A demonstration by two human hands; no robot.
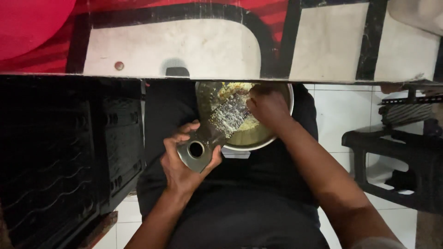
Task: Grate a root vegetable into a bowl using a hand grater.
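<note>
**Grating over a steel bowl on the lap**

Over our lap, just beneath the far counter edge, sits a round steel bowl (pixel 277 133) with pale yellow gratings inside. Our left hand (pixel 187 161) is wrapped firmly around the handle end of a flat metal grater (pixel 217 127), fingers curled shut about it near the hanging hole. That grater slants up and to the right, its far end resting inside the bowl. Our right hand (pixel 267 107) is closed and pressed against the grating face, within the bowl; what it grips is hidden, so we cannot tell. At left stands a black slatted crate (pixel 64 152); at right, a dark plastic stool (pixel 397 157) on white floor tiles (pixel 337 110).
</note>
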